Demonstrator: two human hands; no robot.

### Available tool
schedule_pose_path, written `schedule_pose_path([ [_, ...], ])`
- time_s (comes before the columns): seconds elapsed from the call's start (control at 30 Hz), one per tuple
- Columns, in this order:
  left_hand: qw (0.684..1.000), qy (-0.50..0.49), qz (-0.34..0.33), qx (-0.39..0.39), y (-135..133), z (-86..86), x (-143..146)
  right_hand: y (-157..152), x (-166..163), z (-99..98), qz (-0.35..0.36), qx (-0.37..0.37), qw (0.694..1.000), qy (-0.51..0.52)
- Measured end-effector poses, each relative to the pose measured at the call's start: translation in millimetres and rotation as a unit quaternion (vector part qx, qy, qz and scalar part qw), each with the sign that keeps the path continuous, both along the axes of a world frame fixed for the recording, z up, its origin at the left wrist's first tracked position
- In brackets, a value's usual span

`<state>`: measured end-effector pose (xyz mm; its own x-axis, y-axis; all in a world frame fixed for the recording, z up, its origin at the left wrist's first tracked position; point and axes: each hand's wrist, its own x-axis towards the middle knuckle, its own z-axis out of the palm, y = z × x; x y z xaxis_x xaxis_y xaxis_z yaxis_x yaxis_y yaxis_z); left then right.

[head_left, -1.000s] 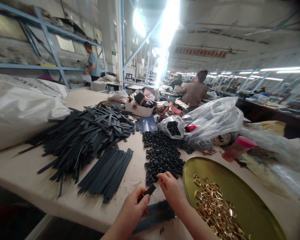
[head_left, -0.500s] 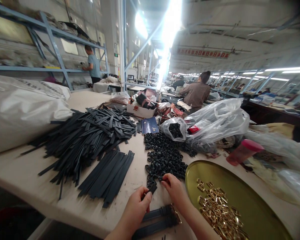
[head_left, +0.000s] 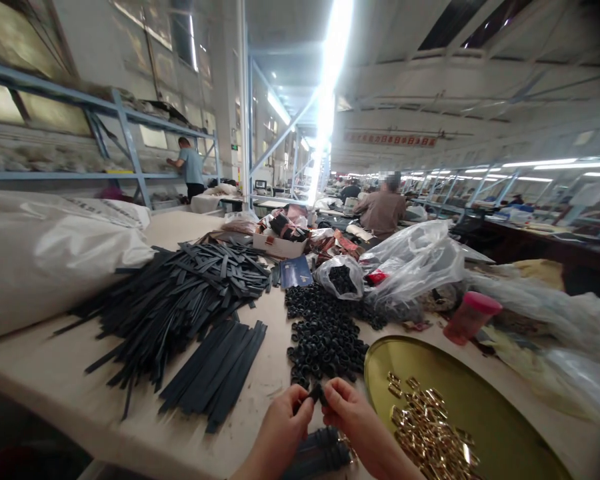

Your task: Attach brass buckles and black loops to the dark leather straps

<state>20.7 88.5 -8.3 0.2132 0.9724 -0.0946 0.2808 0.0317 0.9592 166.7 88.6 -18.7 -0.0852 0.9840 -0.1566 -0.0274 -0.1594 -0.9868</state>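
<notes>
My left hand (head_left: pixel 286 419) is closed on the end of a black strap (head_left: pixel 314 393), most of which is hidden by the fingers. Close beside it, my right hand (head_left: pixel 346 405) pinches a small black loop at the strap's end; the fingertips largely cover it. Just beyond both hands lies a pile of small black loops (head_left: pixel 325 343). Below my wrists, partly covered, are black straps (head_left: pixel 317 452) with gold buckles at their right ends.
Left of the hands lie a row of flat black straps (head_left: pixel 215 377) and a large heap of strips (head_left: pixel 190 293). At right, a golden tray (head_left: pixel 505 420) holds gold buckles (head_left: pixel 430 427). Behind stand a pink-lidded jar (head_left: pixel 473 317) and plastic bags (head_left: pixel 410 257). Other people work farther off.
My right hand has left the edge of the loop pile with a loop and come to the strap end in my left hand. The camera view has tilted up slightly.
</notes>
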Motion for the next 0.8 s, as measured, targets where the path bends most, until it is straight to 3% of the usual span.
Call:
schedule_pose_path([
  [0.07, 1.0, -0.014, 0.005, 0.004, -7.2, 4.4, -0.4, -7.3, -0.2, 2.5, -0.024, -0.045, 0.993, 0.111],
  [0.17, 1.0, -0.022, -0.006, -0.01, -17.4, 6.8, -2.5, -14.1, -0.1, 4.7, -0.044, -0.054, 0.987, 0.147],
  [0.33, 0.998, 0.021, -0.05, -0.036, -30.4, 12.3, -6.1, -25.1, -1.4, 4.5, 0.0, 0.009, 0.999, 0.052],
  [0.43, 0.996, 0.042, -0.055, -0.053, -33.8, 19.6, -5.1, -29.9, -1.2, -0.3, -0.016, 0.042, 0.999, 0.024],
  [0.53, 0.995, 0.054, -0.064, -0.059, -33.4, 21.5, -3.4, -32.0, 0.0, -7.6, -0.046, 0.033, 0.997, 0.043],
  [0.63, 0.991, 0.065, -0.085, -0.075, -31.1, 15.2, -4.4, -34.0, 0.3, -16.2, -0.029, 0.021, 0.999, 0.035],
  [0.8, 0.987, 0.122, -0.1, -0.024, -30.5, 7.2, -10.0, -37.5, -3.9, -25.0, -0.006, -0.005, 0.999, 0.037],
])
